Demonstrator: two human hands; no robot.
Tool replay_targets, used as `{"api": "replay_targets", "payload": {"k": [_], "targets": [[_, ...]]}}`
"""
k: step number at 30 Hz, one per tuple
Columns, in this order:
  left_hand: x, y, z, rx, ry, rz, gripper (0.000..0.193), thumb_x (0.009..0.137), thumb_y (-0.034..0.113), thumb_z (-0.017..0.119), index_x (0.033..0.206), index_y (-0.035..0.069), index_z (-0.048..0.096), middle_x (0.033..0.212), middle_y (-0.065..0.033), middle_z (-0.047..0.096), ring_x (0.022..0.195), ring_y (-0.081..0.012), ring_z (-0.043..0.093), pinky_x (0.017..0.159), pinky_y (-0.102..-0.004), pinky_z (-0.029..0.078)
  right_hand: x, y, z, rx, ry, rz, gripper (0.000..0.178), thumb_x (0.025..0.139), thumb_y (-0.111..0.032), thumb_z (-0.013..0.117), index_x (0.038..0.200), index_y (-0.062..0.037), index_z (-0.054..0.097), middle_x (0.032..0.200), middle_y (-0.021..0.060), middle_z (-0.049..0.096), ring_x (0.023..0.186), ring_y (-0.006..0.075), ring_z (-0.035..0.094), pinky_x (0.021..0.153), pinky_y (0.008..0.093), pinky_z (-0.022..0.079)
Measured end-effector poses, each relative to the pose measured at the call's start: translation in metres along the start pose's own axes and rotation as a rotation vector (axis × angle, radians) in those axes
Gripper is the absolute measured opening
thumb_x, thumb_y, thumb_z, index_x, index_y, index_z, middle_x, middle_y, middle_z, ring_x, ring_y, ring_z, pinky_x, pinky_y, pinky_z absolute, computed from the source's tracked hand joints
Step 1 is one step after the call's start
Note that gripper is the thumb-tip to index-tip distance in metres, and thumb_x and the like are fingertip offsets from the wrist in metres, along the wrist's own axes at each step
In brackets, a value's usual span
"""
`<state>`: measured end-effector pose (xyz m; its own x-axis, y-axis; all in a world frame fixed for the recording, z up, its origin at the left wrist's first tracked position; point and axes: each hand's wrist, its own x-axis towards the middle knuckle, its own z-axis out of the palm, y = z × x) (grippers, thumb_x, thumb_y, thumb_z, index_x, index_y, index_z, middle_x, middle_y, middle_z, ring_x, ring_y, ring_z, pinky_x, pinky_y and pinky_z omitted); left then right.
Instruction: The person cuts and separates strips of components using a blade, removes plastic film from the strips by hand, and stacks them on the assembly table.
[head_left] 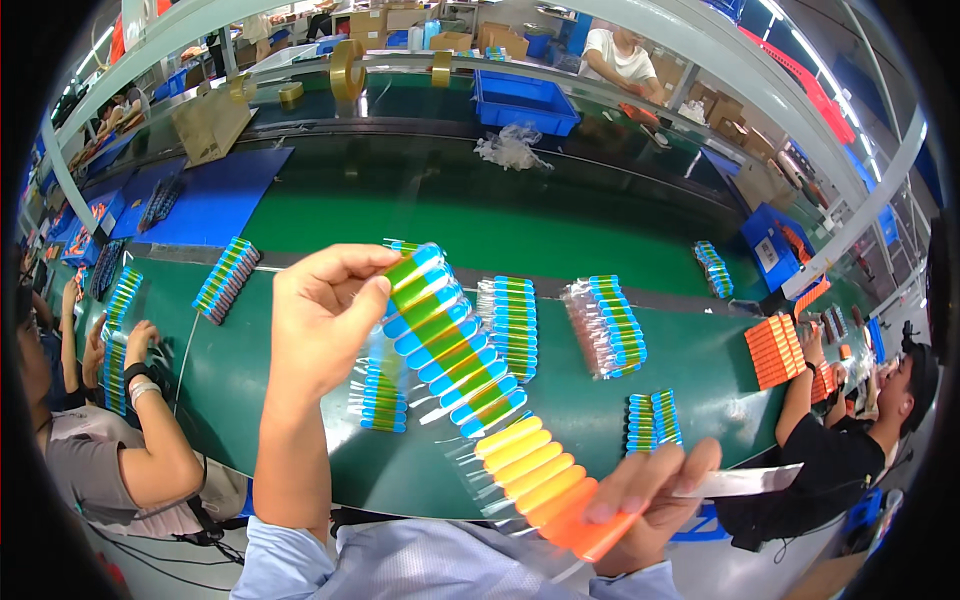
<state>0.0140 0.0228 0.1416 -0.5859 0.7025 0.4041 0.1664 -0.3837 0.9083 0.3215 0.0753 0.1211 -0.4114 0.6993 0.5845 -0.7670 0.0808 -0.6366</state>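
Left hand: pinched on long blue-green-orange film-wrapped strip above smooth green worktable; right hand: clamped on orange end.

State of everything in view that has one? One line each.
Left hand: pinching upper end of blue-green strip.
Right hand: gripping lower end of orange strip.
Blue-green strip: raised, slanting down rightward.
Orange strip: raised; joined to blue-green or not, can't tell.
Silvery strip: at right hand, sticking out rightward.
Far blue bin: upright, open-topped.
Clear plastic: crumpled, near that bin.
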Motion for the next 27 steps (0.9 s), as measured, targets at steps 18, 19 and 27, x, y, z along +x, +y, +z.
{"api": "replay_targets", "payload": {"k": [18,19,27], "targets": [[-0.039,0.014,0.041,0.095,-0.284,0.003,0.022,0.086,-0.005,0.073,0.109,-0.005,0.075,0.101,-0.0146,0.076,0.092,-0.0168,0.073,0.084,-0.0296,0.059,0.06,0.06,-0.013,-0.047,-0.034,0.156,0.053,0.083,0.027,0.052,0.106,-0.0155,0.03,0.108,0.0173,0.058,0.104,0.0311,0.068,0.094,0.0473,0.059],[-0.041,0.012,0.044,-0.006,-0.259,-0.015,0.023,0.087,-0.003,0.073,0.11,-0.004,0.075,0.102,-0.014,0.076,0.092,-0.0166,0.074,0.085,-0.0291,0.059,0.06,0.066,-0.015,-0.049,-0.033,0.144,0.053,0.083,0.027,0.052,0.106,-0.0155,0.03,0.108,0.0173,0.058,0.104,0.0311,0.068,0.094,0.0473,0.059],[-0.046,0.001,0.042,-0.279,-0.374,-0.154,0.023,0.091,0.001,0.073,0.111,-0.008,0.071,0.11,-0.0183,0.072,0.099,-0.0208,0.07,0.089,-0.0341,0.057,0.061,0.082,-0.009,-0.174,0.046,0.023,0.05,0.084,0.026,0.05,0.105,-0.0134,0.03,0.114,0.018,0.058,0.116,0.0328,0.063,0.107,0.0473,0.05]]}}
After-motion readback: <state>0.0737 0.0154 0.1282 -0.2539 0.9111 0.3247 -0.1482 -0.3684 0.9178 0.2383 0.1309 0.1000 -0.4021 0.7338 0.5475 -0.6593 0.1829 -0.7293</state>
